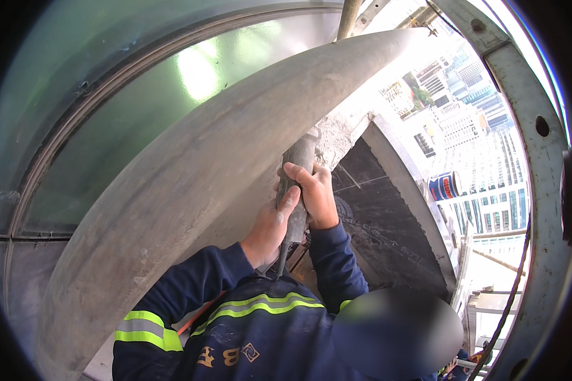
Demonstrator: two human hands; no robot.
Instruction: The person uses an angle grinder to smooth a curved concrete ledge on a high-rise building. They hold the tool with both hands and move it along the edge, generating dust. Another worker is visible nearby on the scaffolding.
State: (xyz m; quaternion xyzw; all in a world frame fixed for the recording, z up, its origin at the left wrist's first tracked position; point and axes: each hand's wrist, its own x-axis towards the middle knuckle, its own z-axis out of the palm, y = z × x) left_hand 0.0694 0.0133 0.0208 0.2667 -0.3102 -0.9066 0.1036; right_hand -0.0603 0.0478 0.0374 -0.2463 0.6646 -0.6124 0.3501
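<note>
Both of my hands are wrapped round a dusty grey power tool with a thick cylindrical body. What looks like a cord sleeve tapers from its near end toward my chest. My left hand grips the lower part of the body, thumb pointing up along it. Slightly higher and to the right, my right hand closes round it with the thumb across the top. The tool's far end meets a rough, pale concrete edge. Its working tip is too unclear to make out, so its exact kind cannot be told.
A large curved grey beam arches close along my left, before glazed panels. At right are a dark dusty panel, a blue-and-white can and a metal frame. City buildings show far below. A blurred patch covers the lower right.
</note>
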